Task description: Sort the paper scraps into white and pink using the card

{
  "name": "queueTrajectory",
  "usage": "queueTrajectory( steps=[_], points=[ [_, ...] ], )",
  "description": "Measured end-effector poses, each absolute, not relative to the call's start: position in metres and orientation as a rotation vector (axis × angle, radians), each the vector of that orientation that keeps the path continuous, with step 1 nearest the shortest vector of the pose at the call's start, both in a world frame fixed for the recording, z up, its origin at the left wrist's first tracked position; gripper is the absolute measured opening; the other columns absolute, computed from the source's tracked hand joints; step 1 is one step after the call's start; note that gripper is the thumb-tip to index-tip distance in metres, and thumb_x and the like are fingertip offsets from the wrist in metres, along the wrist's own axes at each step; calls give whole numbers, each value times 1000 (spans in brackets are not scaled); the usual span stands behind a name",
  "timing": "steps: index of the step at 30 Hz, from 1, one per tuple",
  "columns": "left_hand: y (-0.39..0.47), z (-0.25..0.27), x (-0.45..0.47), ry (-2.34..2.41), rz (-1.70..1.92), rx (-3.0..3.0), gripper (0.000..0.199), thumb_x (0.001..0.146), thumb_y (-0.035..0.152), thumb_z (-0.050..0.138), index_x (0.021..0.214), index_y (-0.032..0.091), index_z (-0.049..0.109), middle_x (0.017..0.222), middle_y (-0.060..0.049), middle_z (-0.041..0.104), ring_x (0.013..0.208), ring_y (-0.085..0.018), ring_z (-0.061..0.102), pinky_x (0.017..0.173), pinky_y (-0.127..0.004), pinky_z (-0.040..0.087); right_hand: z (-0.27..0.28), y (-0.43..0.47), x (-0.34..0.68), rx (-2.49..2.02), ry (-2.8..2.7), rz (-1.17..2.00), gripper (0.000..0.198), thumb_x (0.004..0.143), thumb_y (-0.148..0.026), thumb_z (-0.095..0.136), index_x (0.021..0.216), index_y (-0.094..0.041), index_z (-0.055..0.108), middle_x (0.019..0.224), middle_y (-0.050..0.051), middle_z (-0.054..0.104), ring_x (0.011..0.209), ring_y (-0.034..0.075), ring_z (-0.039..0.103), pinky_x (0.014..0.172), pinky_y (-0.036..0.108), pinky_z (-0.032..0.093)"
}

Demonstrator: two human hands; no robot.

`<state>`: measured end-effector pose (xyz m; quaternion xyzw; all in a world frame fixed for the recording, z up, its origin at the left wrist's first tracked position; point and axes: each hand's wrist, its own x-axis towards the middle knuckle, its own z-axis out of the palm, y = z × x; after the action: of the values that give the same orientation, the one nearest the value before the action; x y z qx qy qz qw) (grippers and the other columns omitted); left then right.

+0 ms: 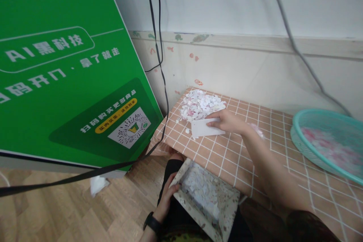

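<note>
Paper scraps [202, 104], mostly white with some pink, lie in a loose heap on the checked tabletop [221, 155]; positions below are taken from this heap. At its near edge, the right hand [227, 121] pinches a white card [207, 127] by its right part, thumb and fingers closed together. The card appears to stand on its long edge, presumably so that its broad face meets the scraps as a straight front. Nearer the wearer than the heap, below the table's edge, an open box [195, 215] containing similar scraps rests on the lap. The left hand [168, 194] grips the rim at its left corner, probably because the lap alone gives uneven support. Well to the right of the heap, a teal basket [297, 140] holds pink and white pieces. Left of the heap stands a green panel [70, 64]. Whether the card touches the heap cannot be determined.
</note>
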<state>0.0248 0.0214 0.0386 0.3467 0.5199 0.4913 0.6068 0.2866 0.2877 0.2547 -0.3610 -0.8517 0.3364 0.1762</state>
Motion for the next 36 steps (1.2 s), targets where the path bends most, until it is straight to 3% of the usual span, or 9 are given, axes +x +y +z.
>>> queueTrajectory(
  steps=[11, 17, 28, 36],
  points=[
    [21, 35, 25, 1194, 1156, 776, 48, 80, 43, 62, 122, 20, 65, 116, -8, 70, 116, -37, 57, 103, -47, 38, 253, 288, 286, -1024, -2413, 919, 21, 87, -27, 63, 100, -22, 79, 96, 3, 79, 85, 21, 70, 76, 33, 53],
    [21, 38, 26, 1216, 1155, 777, 45, 81, 42, 61, 120, 20, 65, 115, -8, 71, 115, -37, 57, 102, -46, 38, 247, 286, 277, -959, -2383, 937, 27, 91, -28, 60, 111, -25, 77, 104, 3, 79, 89, 21, 71, 79, 33, 53],
    [20, 38, 26, 1191, 1151, 777, 42, 84, 38, 58, 122, 20, 64, 114, -7, 71, 114, -36, 58, 100, -45, 39, 256, 284, 282, -1036, -2432, 829, 22, 85, -25, 62, 99, -22, 79, 96, 4, 79, 84, 22, 70, 76, 35, 52],
    [20, 34, 27, 1209, 1156, 788, 46, 83, 42, 60, 122, 20, 64, 116, -8, 71, 114, -37, 57, 102, -47, 38, 252, 282, 275, -1011, -2418, 793, 25, 89, -26, 59, 106, -21, 77, 98, 5, 79, 83, 20, 69, 76, 32, 50]
  ],
)
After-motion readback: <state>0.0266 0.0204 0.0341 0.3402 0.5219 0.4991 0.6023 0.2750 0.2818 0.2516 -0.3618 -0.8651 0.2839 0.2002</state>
